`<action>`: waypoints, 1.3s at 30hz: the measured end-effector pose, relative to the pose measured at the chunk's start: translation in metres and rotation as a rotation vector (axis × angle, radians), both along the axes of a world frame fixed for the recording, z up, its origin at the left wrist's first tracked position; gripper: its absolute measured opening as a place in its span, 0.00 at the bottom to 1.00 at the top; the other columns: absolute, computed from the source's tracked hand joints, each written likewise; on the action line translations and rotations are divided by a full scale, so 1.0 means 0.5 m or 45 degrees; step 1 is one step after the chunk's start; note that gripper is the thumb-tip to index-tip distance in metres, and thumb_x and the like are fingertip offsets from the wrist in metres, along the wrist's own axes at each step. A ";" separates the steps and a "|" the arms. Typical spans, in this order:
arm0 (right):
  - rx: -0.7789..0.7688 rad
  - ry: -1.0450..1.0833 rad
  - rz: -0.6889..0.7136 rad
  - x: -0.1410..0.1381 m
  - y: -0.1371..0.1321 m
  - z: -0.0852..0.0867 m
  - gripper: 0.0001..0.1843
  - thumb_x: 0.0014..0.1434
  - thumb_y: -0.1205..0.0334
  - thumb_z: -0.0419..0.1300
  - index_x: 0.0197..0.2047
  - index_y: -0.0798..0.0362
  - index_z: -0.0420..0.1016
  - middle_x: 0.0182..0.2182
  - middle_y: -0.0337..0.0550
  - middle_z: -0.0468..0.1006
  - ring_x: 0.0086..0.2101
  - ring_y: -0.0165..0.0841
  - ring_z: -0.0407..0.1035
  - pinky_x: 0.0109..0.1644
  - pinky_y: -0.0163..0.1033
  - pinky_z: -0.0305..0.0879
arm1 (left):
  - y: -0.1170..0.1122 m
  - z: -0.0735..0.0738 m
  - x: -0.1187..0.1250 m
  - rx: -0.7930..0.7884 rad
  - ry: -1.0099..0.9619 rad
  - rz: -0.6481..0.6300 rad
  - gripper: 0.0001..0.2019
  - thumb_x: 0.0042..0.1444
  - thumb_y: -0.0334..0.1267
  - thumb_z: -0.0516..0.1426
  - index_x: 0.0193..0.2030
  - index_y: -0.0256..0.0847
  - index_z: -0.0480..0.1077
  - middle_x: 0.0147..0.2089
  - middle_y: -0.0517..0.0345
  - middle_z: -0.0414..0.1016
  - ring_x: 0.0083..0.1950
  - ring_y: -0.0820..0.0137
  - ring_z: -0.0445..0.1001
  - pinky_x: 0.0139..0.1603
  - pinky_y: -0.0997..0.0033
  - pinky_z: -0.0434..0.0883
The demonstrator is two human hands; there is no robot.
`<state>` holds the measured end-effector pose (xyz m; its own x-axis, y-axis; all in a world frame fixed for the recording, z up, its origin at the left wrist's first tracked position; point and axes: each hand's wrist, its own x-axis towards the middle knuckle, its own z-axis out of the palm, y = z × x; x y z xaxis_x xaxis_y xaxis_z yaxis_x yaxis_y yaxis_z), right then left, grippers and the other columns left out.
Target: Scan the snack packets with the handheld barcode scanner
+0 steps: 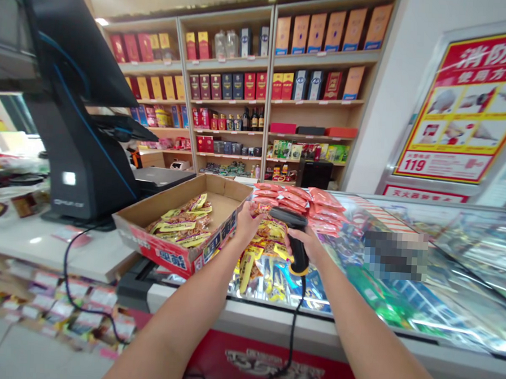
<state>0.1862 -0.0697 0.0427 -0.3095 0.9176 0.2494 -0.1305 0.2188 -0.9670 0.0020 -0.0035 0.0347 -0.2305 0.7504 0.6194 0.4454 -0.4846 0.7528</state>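
Observation:
My right hand (306, 242) is wrapped around the handle of a black barcode scanner (291, 218), its head pointing left toward my other hand. A cable runs down from the scanner's handle over the counter front. Beside it, my left hand (246, 223) pinches a small snack packet (262, 208), mostly hidden by the fingers. Yellow-labelled snack packets (249, 265) lie on the glass top below both hands. To the left stands an open cardboard box (158, 258) with several similar packets inside. Stacked orange-red packets (326, 207) lie just behind the scanner.
A black point-of-sale terminal (79, 107) stands on the white counter (92, 254) at left. The glass-topped freezer (399, 310) stretches right, with goods under the glass. Shelves (270, 60) of boxes and bottles line the back wall. A loose cable (66, 264) hangs at left.

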 end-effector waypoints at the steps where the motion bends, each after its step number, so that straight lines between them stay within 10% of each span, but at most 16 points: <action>1: 0.002 0.002 -0.002 -0.001 -0.001 0.001 0.15 0.47 0.53 0.62 0.19 0.56 0.71 0.13 0.40 0.69 0.13 0.29 0.64 0.18 0.34 0.60 | -0.002 0.002 0.001 -0.002 -0.002 0.005 0.14 0.43 0.33 0.64 0.34 0.41 0.63 0.30 0.64 0.71 0.33 0.71 0.71 0.38 0.73 0.65; 14: -0.074 0.103 -0.032 -0.026 0.002 0.011 0.14 0.45 0.53 0.64 0.27 0.55 0.69 0.17 0.38 0.73 0.14 0.29 0.65 0.17 0.34 0.62 | -0.048 0.066 -0.009 -0.091 0.075 0.085 0.14 0.48 0.31 0.60 0.42 0.42 0.65 0.34 0.58 0.76 0.36 0.67 0.75 0.40 0.70 0.67; 21: -0.071 0.113 0.100 -0.128 -0.013 0.091 0.13 0.44 0.55 0.65 0.27 0.54 0.69 0.16 0.36 0.72 0.14 0.28 0.65 0.17 0.33 0.63 | -0.110 0.167 -0.144 -0.127 0.242 0.400 0.21 0.45 0.33 0.62 0.47 0.43 0.64 0.31 0.58 0.74 0.34 0.65 0.74 0.38 0.69 0.68; 30: -0.172 0.165 0.343 -0.264 -0.038 0.080 0.13 0.44 0.55 0.65 0.29 0.53 0.70 0.16 0.36 0.73 0.15 0.29 0.65 0.17 0.34 0.65 | -0.163 0.187 -0.311 -0.277 0.353 0.787 0.29 0.42 0.31 0.63 0.53 0.39 0.62 0.44 0.42 0.76 0.49 0.54 0.75 0.49 0.59 0.68; 34: -0.153 0.146 0.281 -0.227 -0.029 0.078 0.12 0.45 0.55 0.65 0.29 0.54 0.70 0.16 0.36 0.72 0.15 0.29 0.65 0.17 0.35 0.65 | -0.169 0.187 -0.274 0.067 0.441 0.751 0.26 0.48 0.27 0.57 0.56 0.35 0.62 0.59 0.38 0.67 0.62 0.55 0.65 0.61 0.58 0.62; 39: -0.081 0.178 0.087 -0.126 0.007 0.088 0.13 0.45 0.55 0.65 0.29 0.55 0.70 0.17 0.36 0.72 0.15 0.28 0.65 0.18 0.34 0.64 | -0.118 0.138 -0.111 -0.023 0.522 0.227 0.10 0.55 0.30 0.52 0.43 0.39 0.71 0.44 0.48 0.77 0.47 0.62 0.75 0.50 0.65 0.69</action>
<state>0.1234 -0.0664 0.0868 -0.3378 0.9111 0.2363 -0.2774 0.1435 -0.9500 -0.0536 -0.0624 0.1035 -0.0952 0.7329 0.6736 0.7844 -0.3614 0.5041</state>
